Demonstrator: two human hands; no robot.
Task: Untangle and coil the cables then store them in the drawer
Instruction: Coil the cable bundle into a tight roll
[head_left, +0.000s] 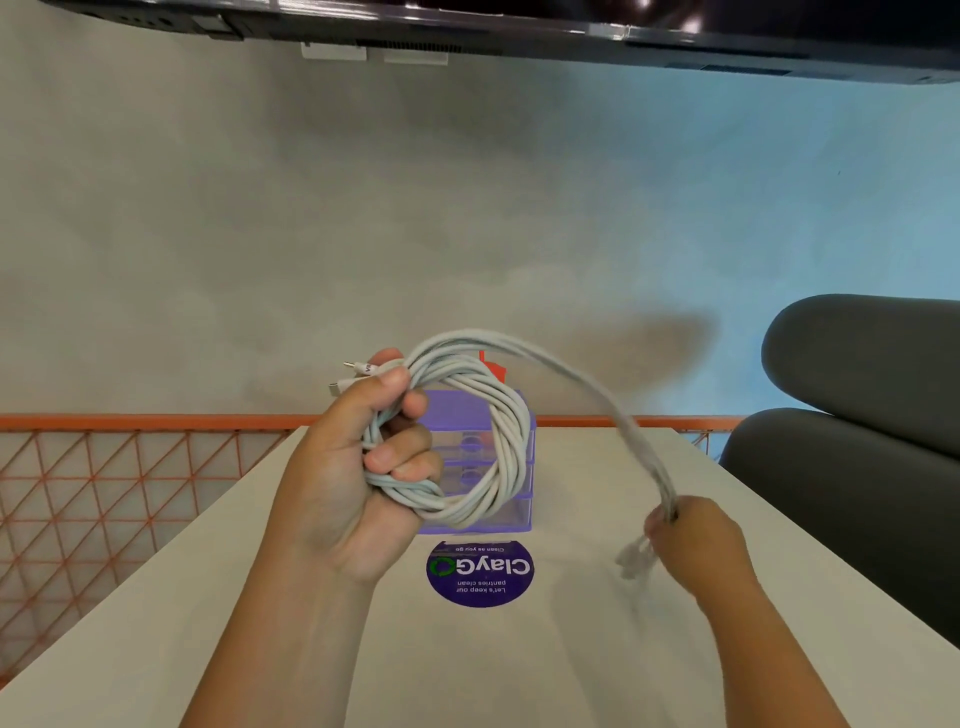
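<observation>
Left hand (353, 467) grips coiled white cables (498, 431); right hand (696, 540) pinches their loose ends.

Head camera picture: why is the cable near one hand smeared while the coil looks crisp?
In the head view, motion blur: the loose cable tail and its plugs by the right hand streak, whereas the coil gripped by the left hand is sharp; a soft shadow falls on the wall behind.

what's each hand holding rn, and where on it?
Left hand grips the coiled white cables on the coil's left side, fingers curled through the loop. Right hand pinches the loose tail near its blurred end.
</observation>
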